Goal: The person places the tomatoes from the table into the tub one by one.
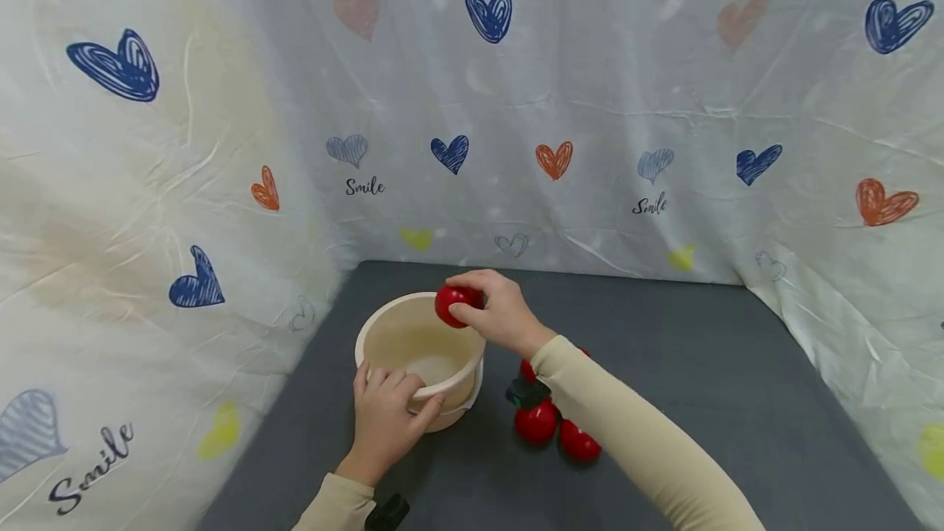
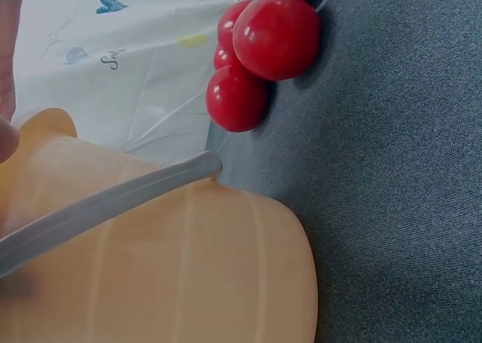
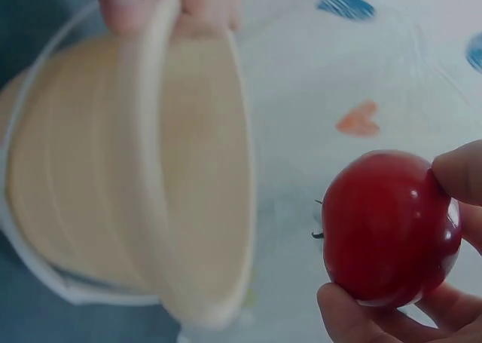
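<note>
A cream plastic bucket [image 1: 379, 326] stands upright on the dark table, its inside bare in the head view. My left hand [image 1: 391, 412] grips its near rim, fingers over the inside and thumb outside. Above the bucket's right rim, my right hand [image 1: 501, 310] holds a glossy red tomato [image 3: 392, 226] between thumb and fingers. Thin dark stem bits stick out on the tomato's side facing the bucket. Several more red tomatoes [image 1: 537, 423] lie on the table right of the bucket, partly hidden under my right forearm.
The bucket's pale handle [image 2: 113, 203] hangs down against its outside wall. Dark grey cloth covers the table [image 1: 664, 351]. A white curtain [image 1: 605, 72] printed with hearts hangs behind and along both sides. Black wrist straps [image 1: 387, 512] sit at my sleeves.
</note>
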`<state>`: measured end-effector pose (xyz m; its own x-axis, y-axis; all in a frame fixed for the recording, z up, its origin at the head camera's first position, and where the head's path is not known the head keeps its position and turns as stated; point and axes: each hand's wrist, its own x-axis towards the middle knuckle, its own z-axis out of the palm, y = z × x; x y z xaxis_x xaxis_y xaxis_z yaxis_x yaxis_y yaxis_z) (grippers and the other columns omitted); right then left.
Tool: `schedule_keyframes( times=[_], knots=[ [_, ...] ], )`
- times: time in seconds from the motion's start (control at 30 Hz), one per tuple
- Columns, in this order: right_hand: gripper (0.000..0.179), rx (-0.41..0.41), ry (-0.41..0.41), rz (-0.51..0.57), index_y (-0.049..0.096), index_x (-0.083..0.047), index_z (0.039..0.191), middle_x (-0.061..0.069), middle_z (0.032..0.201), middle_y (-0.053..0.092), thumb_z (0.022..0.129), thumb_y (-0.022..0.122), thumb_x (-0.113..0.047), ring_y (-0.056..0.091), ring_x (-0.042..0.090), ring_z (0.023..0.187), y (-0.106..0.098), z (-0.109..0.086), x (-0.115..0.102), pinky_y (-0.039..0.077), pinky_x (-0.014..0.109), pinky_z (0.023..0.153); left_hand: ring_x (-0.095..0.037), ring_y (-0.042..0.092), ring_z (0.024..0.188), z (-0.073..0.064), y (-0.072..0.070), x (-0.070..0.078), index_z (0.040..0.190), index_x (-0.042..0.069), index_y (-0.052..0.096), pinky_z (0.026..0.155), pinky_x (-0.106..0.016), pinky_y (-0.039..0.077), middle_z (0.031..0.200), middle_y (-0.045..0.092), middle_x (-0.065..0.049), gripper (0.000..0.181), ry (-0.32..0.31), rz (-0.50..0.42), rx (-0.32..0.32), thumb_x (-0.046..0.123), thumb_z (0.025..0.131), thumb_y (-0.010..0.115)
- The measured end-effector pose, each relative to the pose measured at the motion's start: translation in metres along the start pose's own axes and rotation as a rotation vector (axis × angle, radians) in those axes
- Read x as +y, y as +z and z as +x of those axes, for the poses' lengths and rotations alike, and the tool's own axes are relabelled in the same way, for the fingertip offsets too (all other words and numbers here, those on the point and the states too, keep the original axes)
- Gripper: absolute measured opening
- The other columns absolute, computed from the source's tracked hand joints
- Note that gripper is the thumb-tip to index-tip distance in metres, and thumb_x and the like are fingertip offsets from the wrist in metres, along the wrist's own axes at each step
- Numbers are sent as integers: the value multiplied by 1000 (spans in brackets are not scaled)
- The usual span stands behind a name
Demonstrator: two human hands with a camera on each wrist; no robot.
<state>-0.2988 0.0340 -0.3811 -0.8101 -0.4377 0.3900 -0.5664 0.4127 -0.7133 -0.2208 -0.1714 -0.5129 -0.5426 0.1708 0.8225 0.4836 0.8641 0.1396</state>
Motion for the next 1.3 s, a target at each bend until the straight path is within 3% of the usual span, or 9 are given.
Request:
schedule_keyframes(
  times=[0.2, 0.3, 0.47, 0.63, 1.0, 1.3],
  knots=[
    [37, -83, -30, -54, 68, -11, 131, 13, 134, 64, 94, 67, -18, 63, 28, 118, 31, 1, -6, 60, 39, 91, -29, 52, 73, 0, -1, 0, 73, 14, 64, 99, -77, 33, 66, 58, -3, 32, -5, 5, 0, 43, 86, 61],
    [37, -104, -24, -60, 68, -11, 131, 12, 131, 66, 94, 67, -18, 64, 26, 115, 42, 1, -6, 60, 33, 89, -28, 51, 73, 0, -1, 0, 73, 14, 64, 99, -77, 34, 66, 58, -3, 33, -1, 2, 6, 43, 88, 60],
    [37, -146, -15, -48, 68, -10, 130, 8, 125, 70, 94, 68, -17, 66, 23, 108, 59, 0, -3, 58, 22, 83, -27, 50, 72, -2, 0, 0, 71, 14, 63, 97, -77, 35, 65, 56, -2, 28, 4, 1, 19, 39, 84, 64],
    [36, -162, -17, -79, 69, -8, 128, 8, 123, 72, 94, 68, -17, 66, 21, 107, 72, 0, 1, 57, 20, 82, -28, 51, 73, -2, 0, 0, 71, 13, 63, 98, -77, 35, 66, 58, -4, 27, -3, 6, 11, 38, 83, 64],
    [35, -217, 26, -171, 71, -14, 128, 6, 121, 72, 93, 69, -19, 63, 17, 104, 84, -3, 3, 54, 20, 82, -29, 51, 72, 0, 2, 0, 74, 12, 64, 99, -76, 34, 70, 61, -6, 31, 11, 20, 41, 41, 84, 61],
    [36, -218, 9, -214, 71, -13, 128, 5, 119, 73, 93, 68, -19, 62, 17, 102, 87, -3, 5, 53, 19, 79, -30, 52, 73, -1, 1, 1, 74, 13, 65, 99, -76, 35, 70, 62, -6, 34, 0, 18, 35, 44, 87, 58]
  ],
)
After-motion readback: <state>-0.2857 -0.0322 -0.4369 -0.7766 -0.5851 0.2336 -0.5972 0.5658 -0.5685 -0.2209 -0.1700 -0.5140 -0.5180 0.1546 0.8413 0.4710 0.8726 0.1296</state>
